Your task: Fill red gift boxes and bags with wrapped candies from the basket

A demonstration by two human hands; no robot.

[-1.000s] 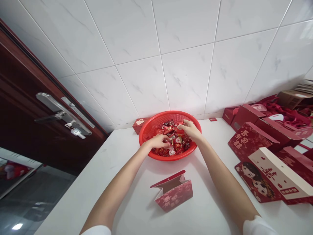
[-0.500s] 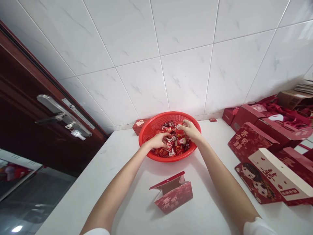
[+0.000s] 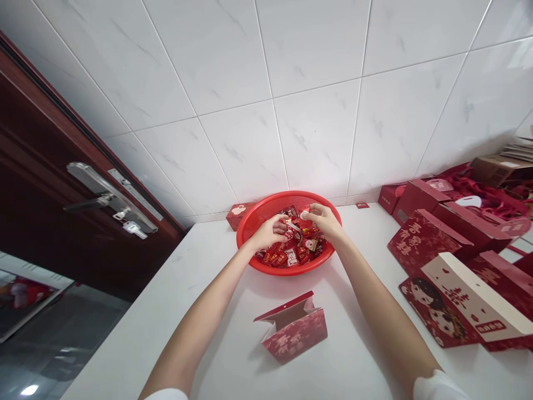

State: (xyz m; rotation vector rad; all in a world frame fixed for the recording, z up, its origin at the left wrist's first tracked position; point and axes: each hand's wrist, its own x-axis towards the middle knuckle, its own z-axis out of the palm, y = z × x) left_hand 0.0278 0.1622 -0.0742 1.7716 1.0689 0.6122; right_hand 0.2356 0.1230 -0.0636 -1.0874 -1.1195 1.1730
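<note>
A red plastic basket (image 3: 287, 271) holds many wrapped candies (image 3: 287, 253), mostly red. Over its left part, my left hand (image 3: 270, 232) has its fingers closed round a red and white candy (image 3: 291, 230). At the basket's right side, my right hand (image 3: 325, 221) pinches a small red packet with a pale round mark (image 3: 305, 213). Nearer to me, between my forearms, an open-topped red paper box (image 3: 296, 336) stands on the white table (image 3: 225, 355).
Red gift boxes (image 3: 425, 239) and a cream-fronted box (image 3: 462, 294) crowd the right side. A small red box (image 3: 237, 214) stands behind the basket's left rim. One red packet (image 3: 362, 205) lies near the tiled wall. A dark door (image 3: 62, 222) is at left.
My left hand has risen slightly within the basket, and candies near it have shifted. My right hand has barely moved, with the red packet still in its fingers.
</note>
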